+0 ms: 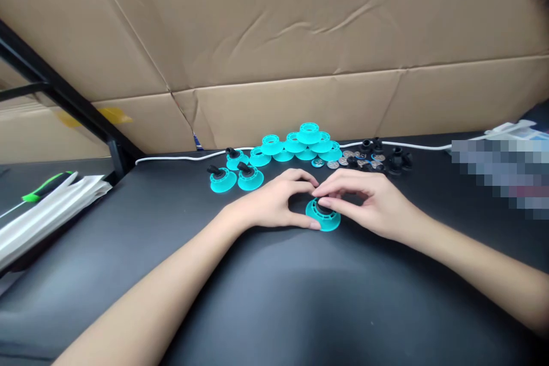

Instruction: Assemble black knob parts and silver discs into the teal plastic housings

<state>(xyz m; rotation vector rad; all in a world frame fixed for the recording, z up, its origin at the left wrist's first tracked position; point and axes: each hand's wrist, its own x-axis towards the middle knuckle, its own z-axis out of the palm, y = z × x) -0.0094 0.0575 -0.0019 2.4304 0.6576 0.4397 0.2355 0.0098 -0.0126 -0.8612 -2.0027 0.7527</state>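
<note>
A turquoise flared plastic ring [329, 224] rests on the black table in front of me, with a dark piece partly visible in its centre. My left hand [285, 197] grips the ring's left side, thumb at the near rim and fingers at the far side. Over the centre, my right hand [369, 197] pinches with thumb and fingertips at the black part [323, 207]; the fingertips hide most of it. To the left stand three similar turquoise rings [223, 181] with black knobs [215, 171] standing up from their middles.
Stacked turquoise rings [309, 134] stand at the back, beside several silver discs [333, 164] and black plastic parts [398, 159]. A white cable [171, 158] runs along the cardboard wall [300, 28]. At left are a black metal frame [77, 103], white packets [55, 214] and a green-handled tool [45, 187].
</note>
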